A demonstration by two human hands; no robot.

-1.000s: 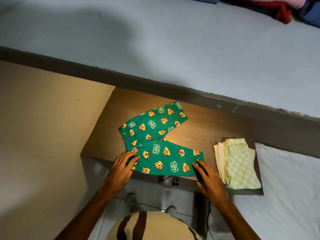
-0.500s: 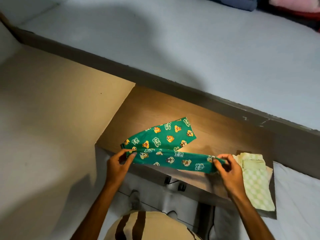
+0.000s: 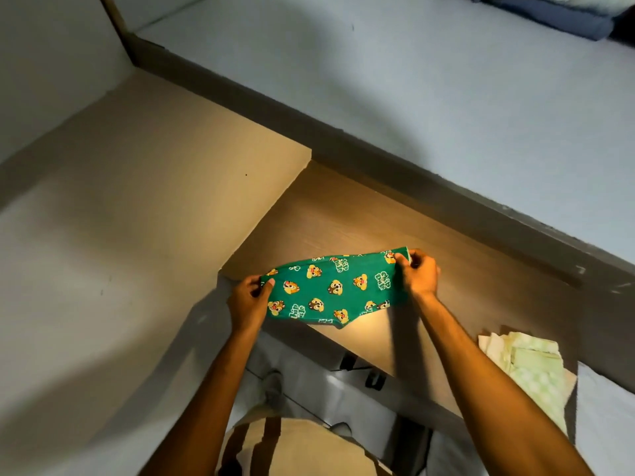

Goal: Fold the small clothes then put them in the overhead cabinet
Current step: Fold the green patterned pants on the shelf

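Green cartoon-print cotton pants (image 3: 338,290) hang stretched at frame centre, pinched by left hand (image 3: 248,300) and right hand (image 3: 417,274) above the bare wooden counter (image 3: 343,221); lettering unreadable.

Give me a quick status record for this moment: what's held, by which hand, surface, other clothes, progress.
held item: green printed pants, stretched between both hands above the wooden desk
left hand: grip closed on the left end
right hand: grip closed on the right end
other clothes: pale green checked stack, folded, at the desk's right end
progress: pants appear folded lengthwise; not yet stowed
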